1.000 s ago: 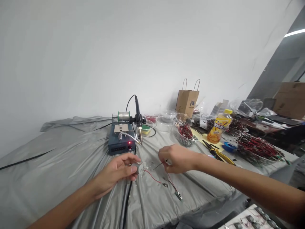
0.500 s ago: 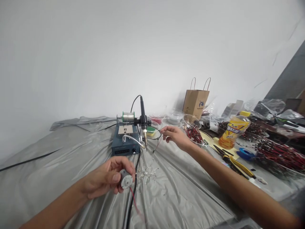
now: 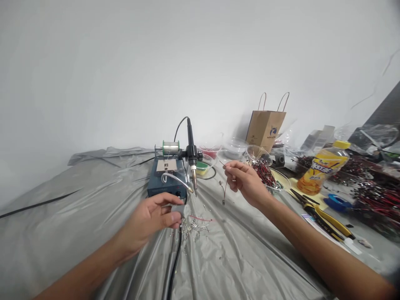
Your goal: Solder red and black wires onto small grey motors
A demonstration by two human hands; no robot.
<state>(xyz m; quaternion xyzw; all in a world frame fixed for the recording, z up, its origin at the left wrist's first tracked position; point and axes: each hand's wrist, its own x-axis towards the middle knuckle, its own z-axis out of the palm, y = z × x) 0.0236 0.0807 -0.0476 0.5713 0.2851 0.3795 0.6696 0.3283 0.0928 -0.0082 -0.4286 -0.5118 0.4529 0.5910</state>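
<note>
My left hand (image 3: 150,221) grips a small grey motor (image 3: 180,210) just above the grey table cover (image 3: 78,208); a red lead (image 3: 200,218) trails from it to the right. My right hand (image 3: 246,181) is raised right of the soldering iron (image 3: 191,156) and pinches a thin wire (image 3: 225,189) that hangs down with a small piece at its end. The iron stands tip down in a holder on the blue soldering station (image 3: 167,179). Solder scraps (image 3: 192,227) lie below the motor.
A solder spool (image 3: 171,148) sits atop the station. To the right are clear bowls of red wired parts (image 3: 264,173), a brown paper bag (image 3: 265,125), an orange drink bottle (image 3: 323,173), yellow-handled pliers (image 3: 325,216) and blue tape (image 3: 336,203). A black cable (image 3: 175,262) runs toward me.
My left hand lifted the motor off the table and now holds it in front of the station. My right hand rose from the table toward the iron, then drew back slightly with the wire.
</note>
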